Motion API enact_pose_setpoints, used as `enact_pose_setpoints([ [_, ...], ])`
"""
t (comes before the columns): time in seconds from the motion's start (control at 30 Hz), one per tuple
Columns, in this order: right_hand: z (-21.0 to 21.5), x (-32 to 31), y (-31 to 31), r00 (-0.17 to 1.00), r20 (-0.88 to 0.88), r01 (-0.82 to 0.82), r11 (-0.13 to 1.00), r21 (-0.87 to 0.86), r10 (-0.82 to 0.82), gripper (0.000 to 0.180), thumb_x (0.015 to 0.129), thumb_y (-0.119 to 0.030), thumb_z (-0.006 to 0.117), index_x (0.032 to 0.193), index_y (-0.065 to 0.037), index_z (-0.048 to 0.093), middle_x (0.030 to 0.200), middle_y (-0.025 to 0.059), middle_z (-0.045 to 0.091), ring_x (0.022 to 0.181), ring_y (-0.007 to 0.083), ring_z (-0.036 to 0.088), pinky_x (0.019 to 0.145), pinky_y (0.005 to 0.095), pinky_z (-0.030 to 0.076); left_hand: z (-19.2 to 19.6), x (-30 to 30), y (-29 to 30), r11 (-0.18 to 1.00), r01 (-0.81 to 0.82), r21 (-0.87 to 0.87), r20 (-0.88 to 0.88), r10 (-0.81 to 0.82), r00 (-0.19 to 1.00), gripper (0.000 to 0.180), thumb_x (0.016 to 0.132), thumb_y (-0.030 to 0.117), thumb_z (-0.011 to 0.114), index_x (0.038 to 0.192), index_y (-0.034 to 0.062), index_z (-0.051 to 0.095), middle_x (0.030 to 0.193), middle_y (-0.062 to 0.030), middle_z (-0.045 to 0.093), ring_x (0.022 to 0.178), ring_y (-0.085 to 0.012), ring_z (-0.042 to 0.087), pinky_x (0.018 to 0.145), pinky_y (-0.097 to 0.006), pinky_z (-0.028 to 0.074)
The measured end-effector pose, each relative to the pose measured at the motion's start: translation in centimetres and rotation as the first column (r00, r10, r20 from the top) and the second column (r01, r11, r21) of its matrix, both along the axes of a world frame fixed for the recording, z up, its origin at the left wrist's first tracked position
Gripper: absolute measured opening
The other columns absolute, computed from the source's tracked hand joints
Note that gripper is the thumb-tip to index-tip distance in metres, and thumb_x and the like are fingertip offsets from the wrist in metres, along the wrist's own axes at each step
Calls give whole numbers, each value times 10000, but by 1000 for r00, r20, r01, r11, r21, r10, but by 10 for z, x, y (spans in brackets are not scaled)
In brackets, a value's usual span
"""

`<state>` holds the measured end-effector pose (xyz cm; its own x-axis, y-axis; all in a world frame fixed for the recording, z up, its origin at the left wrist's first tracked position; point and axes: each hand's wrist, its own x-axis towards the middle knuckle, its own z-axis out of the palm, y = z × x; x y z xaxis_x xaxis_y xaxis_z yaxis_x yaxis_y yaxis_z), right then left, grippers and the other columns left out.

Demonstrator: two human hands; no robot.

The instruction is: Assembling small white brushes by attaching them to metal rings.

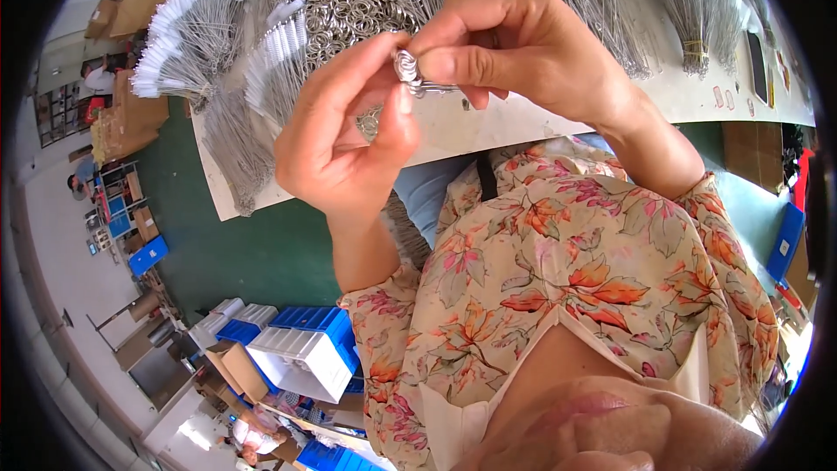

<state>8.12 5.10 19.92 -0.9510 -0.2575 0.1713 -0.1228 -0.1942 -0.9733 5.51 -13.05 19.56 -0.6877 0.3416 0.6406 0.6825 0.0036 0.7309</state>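
Above the near edge of the worktable, my left hand and my right hand meet at a small cluster of shiny metal rings. My left index finger and thumb close around the cluster from the left. From the right, my right thumb and fingers pinch it, with short lengths of thin metal wire showing below the thumb. How the rings and wire join is hidden by my fingers. Behind my hands lies a heap of loose metal rings.
Bundles of thin wire brushes with white bristles cover the white worktable, and a banded bundle stands at the right. A dark phone-like object lies near the right edge. Blue and white crates stand on the green floor.
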Motion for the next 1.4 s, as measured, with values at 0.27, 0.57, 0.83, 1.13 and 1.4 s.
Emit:
enact_pose_setpoints([
  [0.27,4,-3,3,996,-90,-9,992,126,20,132,829,-127,653,892,-11,644,727,-2,603,591,45,506,535,199,419,17,-10,-10,991,89,-104,113,-77,991,312,730,-111,608,1041,-80,603,976,-167,637,789,-153,641,706,-245,530],
  [0.57,-6,-4,-3,996,-84,33,998,52,-29,134,858,-149,618,914,-28,613,703,-13,576,578,45,488,521,207,402,14,-27,-18,957,108,-270,40,-101,994,172,835,40,620,988,-40,618,817,-42,596,642,-73,507,561,-177,398],
  [0.83,-6,-7,-3,996,0,-86,994,70,86,173,878,-186,605,930,-25,572,766,-35,540,620,17,461,522,175,381,21,-18,-16,966,195,171,595,-259,761,118,877,111,588,896,-3,611,772,-36,594,581,-63,466,511,-194,366],
  [1.13,-8,-8,-19,998,-62,-6,996,85,11,127,875,-137,592,911,-15,595,753,-12,581,634,41,483,548,207,412,12,-15,-38,971,193,144,678,-239,695,154,907,137,538,1019,51,596,729,-7,604,536,-41,449,503,-171,366],
  [1.4,-12,-8,-42,991,-6,-132,991,22,133,132,872,-141,606,925,-21,594,751,-11,573,645,48,517,565,200,436,8,6,-48,987,-113,-111,167,131,977,137,886,114,570,913,-9,623,859,-73,650,786,-127,593,714,-243,463],
])
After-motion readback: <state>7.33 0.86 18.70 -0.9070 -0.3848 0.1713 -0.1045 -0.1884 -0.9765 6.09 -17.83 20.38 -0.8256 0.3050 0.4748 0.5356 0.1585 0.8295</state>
